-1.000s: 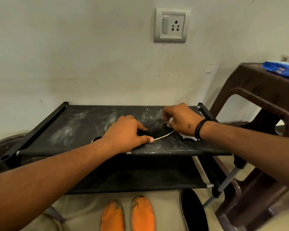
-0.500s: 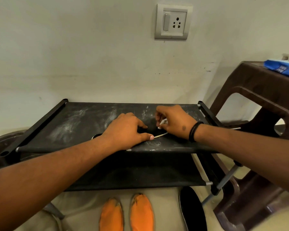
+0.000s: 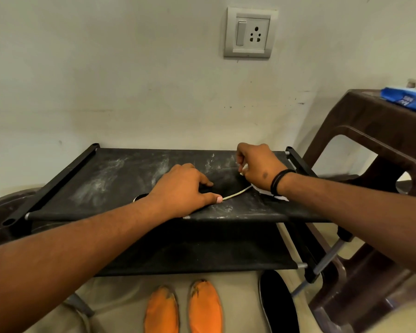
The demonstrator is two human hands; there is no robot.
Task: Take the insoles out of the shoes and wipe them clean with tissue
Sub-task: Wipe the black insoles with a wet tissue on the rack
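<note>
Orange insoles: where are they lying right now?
In the head view, the two orange insoles lie side by side on the floor at bottom centre, in front of the black rack, with a black insole to their right.

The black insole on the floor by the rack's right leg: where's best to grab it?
Grip the black insole at its rounded far end, nearest the rack, coming from above with the right hand. It lies flat and lengthwise, that end is free, and its near end leaves the picture.
</note>
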